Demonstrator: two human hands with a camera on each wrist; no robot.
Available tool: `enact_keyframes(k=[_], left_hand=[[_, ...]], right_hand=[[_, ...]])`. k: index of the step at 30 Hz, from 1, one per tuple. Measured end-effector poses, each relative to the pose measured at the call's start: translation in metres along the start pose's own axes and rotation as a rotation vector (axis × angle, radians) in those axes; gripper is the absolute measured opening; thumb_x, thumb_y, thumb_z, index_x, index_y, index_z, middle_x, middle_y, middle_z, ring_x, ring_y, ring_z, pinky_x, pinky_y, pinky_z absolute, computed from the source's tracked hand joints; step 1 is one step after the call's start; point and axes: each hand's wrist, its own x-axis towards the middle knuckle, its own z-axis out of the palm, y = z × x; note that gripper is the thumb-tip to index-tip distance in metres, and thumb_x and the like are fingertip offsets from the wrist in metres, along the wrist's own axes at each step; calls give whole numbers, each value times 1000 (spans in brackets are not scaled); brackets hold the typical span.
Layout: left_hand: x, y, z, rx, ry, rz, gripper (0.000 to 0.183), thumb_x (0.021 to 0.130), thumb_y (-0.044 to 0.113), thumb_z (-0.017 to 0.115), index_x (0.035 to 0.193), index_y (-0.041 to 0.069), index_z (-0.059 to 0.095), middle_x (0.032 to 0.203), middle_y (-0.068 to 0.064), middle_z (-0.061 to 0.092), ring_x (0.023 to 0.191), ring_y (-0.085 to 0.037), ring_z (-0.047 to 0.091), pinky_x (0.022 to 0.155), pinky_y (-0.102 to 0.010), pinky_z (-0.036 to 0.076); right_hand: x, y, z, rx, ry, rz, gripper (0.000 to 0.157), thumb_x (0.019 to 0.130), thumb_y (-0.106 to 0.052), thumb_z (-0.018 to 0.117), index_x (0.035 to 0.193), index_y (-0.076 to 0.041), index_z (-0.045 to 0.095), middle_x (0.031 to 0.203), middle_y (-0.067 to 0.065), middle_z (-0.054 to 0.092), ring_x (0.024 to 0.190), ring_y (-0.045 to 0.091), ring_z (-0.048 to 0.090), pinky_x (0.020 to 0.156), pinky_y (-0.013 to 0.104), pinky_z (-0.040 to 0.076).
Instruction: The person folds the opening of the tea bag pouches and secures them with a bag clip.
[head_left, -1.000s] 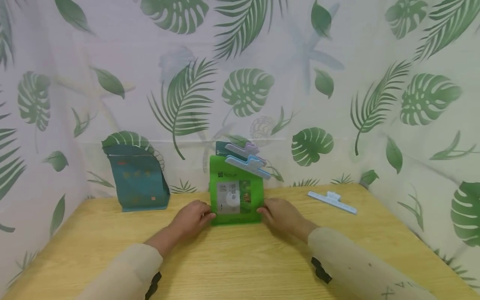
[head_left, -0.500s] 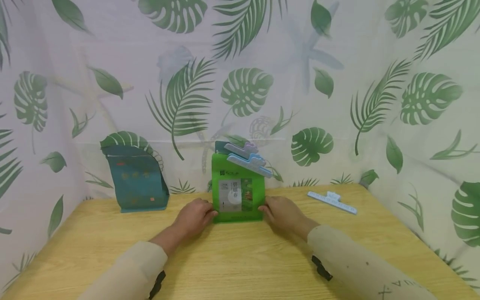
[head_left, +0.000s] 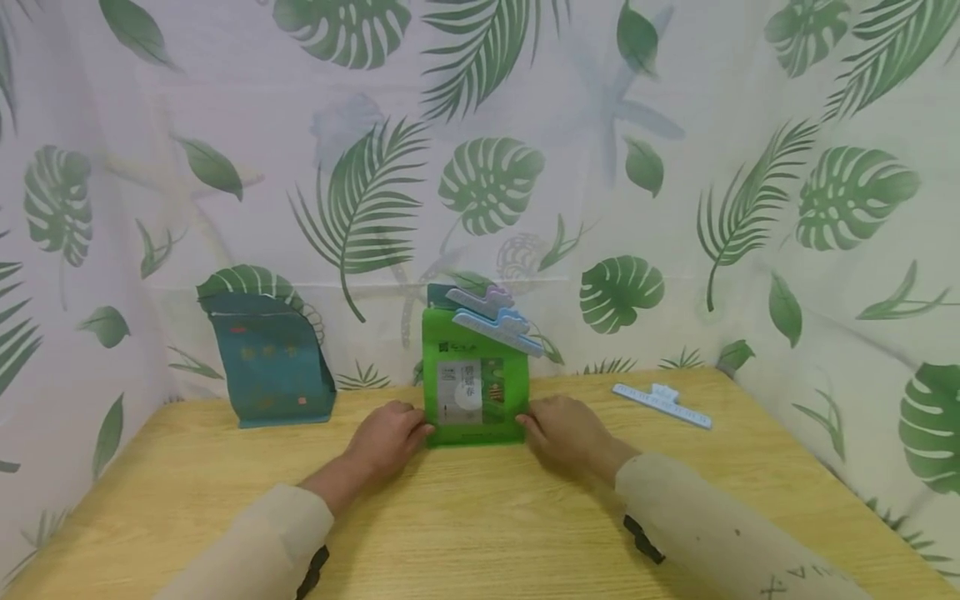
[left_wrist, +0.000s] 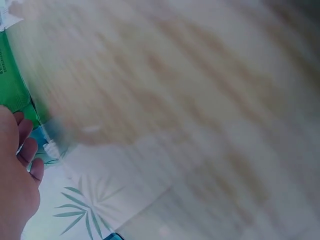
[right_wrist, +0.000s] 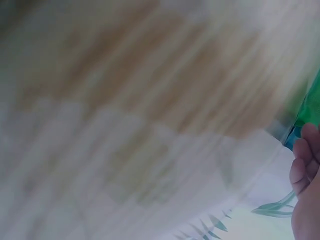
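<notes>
A bright green tea pouch (head_left: 477,433) stands upright at the middle of the table, a light blue sealing clip (head_left: 498,332) slanting across its top right corner. My left hand (head_left: 386,437) pinches its lower left edge, thumb in front. On the opposite side my right hand (head_left: 566,432) pinches the lower right edge the same way. Just behind stands a teal pouch (head_left: 440,296), mostly hidden, with a lilac clip (head_left: 480,301) on its top. In the left wrist view, curled fingers lie against the green pouch (left_wrist: 11,75); the right wrist view shows only a strip of it.
Another teal pouch (head_left: 273,358) stands upright at the back left, its top without a clip. A loose light blue clip (head_left: 662,404) lies at the back right of the wooden table (head_left: 480,533). A leaf-patterned cloth (head_left: 480,83) hangs behind and at both sides.
Between one second and half a second ago the green pouch shifts slightly right and back, both hands staying on it. Since then it hardly moves, apart from a small camera shift.
</notes>
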Motion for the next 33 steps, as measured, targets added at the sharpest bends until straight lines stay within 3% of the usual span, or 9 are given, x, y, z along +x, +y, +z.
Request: enact_keyframes(k=[8,19,23,33], left_hand=[[-6,-4,-4,59,-19,16,15,94,25,60,83,15,63,73,5,55,70,-12,51,65,-31,45],[-19,-14,-6,175,-7,98,15,93,25,61,86,12,66,77,1,61,71,-17,54,67,-36,47],[-27,-18,-9,199,-18,77,17,93,27,60,88,12,67,80,0,62,71,-17,53,67,-36,46],[-45,-38,-16,250,-28,32,20,94,28,58,90,11,66,83,-1,62,72,-18,53,67,-36,46]], right_hand=[[4,-4,3,-102,56,-112,36,97,-30,51,62,-21,46,52,-10,41,47,7,40,51,28,42],[1,1,2,47,249,-189,25,94,-24,56,70,-21,49,56,-13,40,50,4,35,49,21,35],[2,-3,1,57,280,-219,27,93,-23,58,69,-20,47,57,-12,38,49,2,33,48,19,31],[2,-12,3,154,296,-202,31,94,-21,57,66,-20,44,55,-12,33,47,0,27,45,18,26]])
